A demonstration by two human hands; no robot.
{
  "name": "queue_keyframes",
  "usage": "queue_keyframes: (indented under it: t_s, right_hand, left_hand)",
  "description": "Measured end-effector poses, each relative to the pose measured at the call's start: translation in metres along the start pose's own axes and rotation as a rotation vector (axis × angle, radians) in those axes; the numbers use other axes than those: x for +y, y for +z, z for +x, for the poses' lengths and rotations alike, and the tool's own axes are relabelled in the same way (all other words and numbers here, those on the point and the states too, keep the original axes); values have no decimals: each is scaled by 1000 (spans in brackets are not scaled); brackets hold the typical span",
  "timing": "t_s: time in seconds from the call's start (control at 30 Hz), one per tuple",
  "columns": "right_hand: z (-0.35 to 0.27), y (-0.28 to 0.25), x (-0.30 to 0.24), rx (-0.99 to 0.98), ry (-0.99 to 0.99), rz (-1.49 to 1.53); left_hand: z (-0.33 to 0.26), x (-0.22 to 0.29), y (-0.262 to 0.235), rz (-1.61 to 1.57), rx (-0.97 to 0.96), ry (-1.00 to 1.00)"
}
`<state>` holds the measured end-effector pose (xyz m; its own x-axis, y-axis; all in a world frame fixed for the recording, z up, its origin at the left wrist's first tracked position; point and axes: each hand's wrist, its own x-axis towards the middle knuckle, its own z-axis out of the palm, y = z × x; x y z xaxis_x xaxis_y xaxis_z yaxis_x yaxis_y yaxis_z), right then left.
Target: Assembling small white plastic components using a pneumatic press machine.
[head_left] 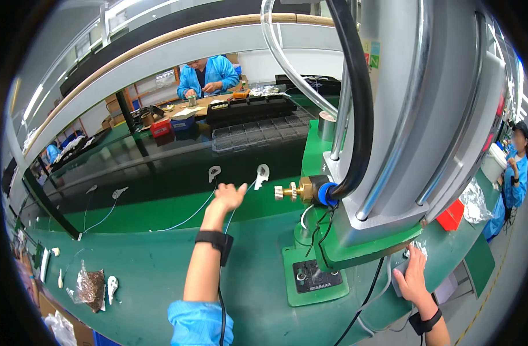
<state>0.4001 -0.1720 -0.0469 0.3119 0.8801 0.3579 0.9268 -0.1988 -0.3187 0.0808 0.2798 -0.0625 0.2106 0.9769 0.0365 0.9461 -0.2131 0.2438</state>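
Observation:
My left hand (230,196) reaches over the edge of the black belt, fingers apart and nothing visible in them. Just past its fingertips lies a white moulded part (262,175) with a thin cable. Left of that is a second white part (214,172), its blue-white cable trailing toward the green bench. My right hand (413,279) is at the right side of the press, fingers stretched out along a grey box-like piece (400,277). Between my arms stands the green and silver press (385,225), with a dark plate (317,275) on its base.
More white cabled parts (120,192) lie along the belt to the left. A bag of brown bits (91,290) and a white part (112,287) sit on the bench (154,271). A red bin (450,215) stands right. Two co-workers in blue (217,72) are beyond the belt and at right.

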Motion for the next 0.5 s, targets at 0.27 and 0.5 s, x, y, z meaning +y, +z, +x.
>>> queue_keyframes:
  t_s: [0.27,0.5]
  right_hand:
    - [-1,-1,5,12,43,14]
    - [-2,-2,6,-17,34,-27]
  left_hand:
    - [-43,-53,-20,62,-161,-315]
    - [-108,-27,-85,-149,61,187]
